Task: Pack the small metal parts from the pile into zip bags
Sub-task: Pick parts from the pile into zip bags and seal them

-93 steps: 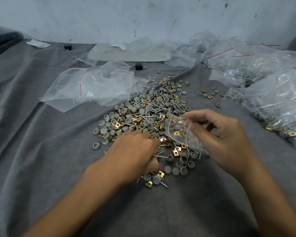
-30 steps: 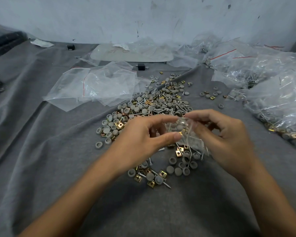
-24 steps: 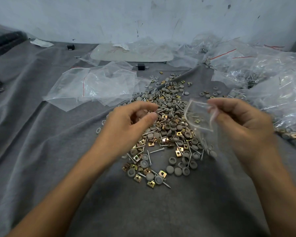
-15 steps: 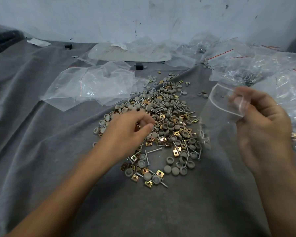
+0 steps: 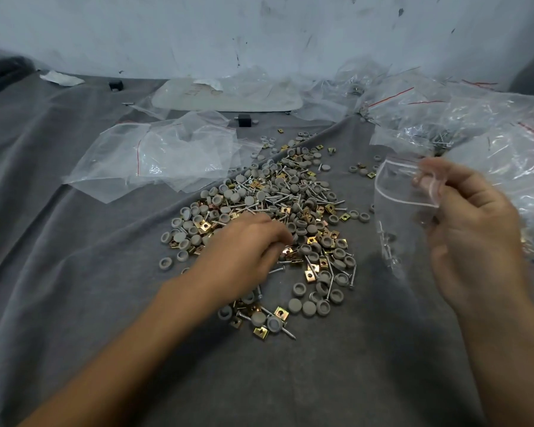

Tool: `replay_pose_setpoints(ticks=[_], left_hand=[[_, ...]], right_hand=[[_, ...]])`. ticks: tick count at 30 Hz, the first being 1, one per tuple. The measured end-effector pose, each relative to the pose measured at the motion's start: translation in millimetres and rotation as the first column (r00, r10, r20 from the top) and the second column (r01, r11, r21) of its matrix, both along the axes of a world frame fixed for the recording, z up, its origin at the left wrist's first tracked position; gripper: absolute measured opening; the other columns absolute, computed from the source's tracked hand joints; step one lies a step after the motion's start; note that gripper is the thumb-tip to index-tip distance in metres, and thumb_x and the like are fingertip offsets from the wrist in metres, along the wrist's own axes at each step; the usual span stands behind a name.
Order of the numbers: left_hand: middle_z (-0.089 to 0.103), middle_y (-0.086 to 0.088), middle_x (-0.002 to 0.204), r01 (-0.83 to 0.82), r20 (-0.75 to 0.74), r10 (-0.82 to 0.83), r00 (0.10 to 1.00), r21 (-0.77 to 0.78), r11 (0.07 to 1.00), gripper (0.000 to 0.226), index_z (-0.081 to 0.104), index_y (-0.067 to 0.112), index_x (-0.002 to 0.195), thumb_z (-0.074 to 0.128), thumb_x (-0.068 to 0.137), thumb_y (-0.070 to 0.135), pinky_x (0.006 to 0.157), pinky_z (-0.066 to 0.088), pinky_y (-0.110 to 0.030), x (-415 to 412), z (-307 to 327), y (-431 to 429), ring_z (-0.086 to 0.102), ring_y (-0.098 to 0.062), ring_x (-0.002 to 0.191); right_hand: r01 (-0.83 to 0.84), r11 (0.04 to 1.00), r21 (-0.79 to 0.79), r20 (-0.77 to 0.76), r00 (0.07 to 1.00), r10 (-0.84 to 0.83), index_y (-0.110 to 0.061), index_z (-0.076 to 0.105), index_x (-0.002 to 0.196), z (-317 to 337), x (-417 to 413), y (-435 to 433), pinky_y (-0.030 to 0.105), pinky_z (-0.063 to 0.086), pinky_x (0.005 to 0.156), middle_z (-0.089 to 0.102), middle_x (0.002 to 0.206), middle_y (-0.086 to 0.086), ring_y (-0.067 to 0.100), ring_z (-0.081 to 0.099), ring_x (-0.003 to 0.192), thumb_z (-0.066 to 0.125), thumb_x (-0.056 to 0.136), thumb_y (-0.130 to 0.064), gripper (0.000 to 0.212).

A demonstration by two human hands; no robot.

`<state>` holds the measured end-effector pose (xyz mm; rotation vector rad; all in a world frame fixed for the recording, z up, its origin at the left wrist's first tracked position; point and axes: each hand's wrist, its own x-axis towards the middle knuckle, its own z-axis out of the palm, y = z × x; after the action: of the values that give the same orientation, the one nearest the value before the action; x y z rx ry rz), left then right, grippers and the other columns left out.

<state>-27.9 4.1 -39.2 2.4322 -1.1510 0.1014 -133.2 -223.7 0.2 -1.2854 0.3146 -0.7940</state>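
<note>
Left hand [image 5: 244,251] curled on pile [image 5: 275,204], grip unclear; right hand [image 5: 475,232] pinches zip bag [image 5: 403,220] rim beside pile edge.

Backdrop and oddments
Creased grey cloth [image 5: 74,303] meets a scuffed white wall [image 5: 167,32]; near it lie a flat white panel [image 5: 259,101], a small black block [image 5: 244,120], a crumpled white scrap [image 5: 60,78].

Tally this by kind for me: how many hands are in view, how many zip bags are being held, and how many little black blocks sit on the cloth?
Hands: 2, left hand and right hand
Held zip bag: 1, in the right hand
Black blocks: 2, far black block and near black block
Total: 5
</note>
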Motion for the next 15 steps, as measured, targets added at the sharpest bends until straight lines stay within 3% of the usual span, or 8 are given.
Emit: replay_pose_setpoints(ticks=[4,10,15], left_hand=[[0.058,0.008,0.115,-0.007,0.174,-0.021,0.985,0.16,0.987,0.031,0.062,0.031,0.128,0.043,0.104,0.038,0.095,0.042,-0.033,-1.1,-6.8,-10.7,0.05,-0.015,0.11],[0.051,0.011,0.118,-0.004,0.16,-0.035,0.986,0.237,0.971,0.04,0.051,0.037,0.142,0.046,0.102,0.044,0.099,0.041,-0.035,1.7,-6.2,-4.2,0.047,-0.015,0.114],[0.057,0.011,0.116,-0.009,0.184,-0.041,0.982,0.261,0.965,0.034,0.058,0.037,0.134,0.048,0.102,0.045,0.097,0.041,-0.035,4.2,-3.3,-3.8,0.051,-0.015,0.115]], right_hand=[[-0.014,0.999,-0.05,-0.024,1.0,0.013,-0.023,0.077,0.09,-2.5,-0.7,0.6,0.024,0.046,0.08,0.073,0.092,-0.007,0.015,0.06,0.094,0.064,0.095,-0.005,0.022],[-0.056,0.997,-0.048,-0.02,0.998,0.055,-0.022,0.077,0.09,-2.1,0.7,6.2,0.021,0.048,0.078,0.072,0.089,-0.006,0.012,0.06,0.089,0.064,0.094,-0.002,0.023],[-0.035,0.979,-0.202,-0.064,0.998,0.022,-0.032,0.079,0.086,-3.1,0.9,13.0,0.015,0.051,0.069,0.072,0.082,-0.008,0.012,0.061,0.083,0.066,0.094,-0.004,0.032]])
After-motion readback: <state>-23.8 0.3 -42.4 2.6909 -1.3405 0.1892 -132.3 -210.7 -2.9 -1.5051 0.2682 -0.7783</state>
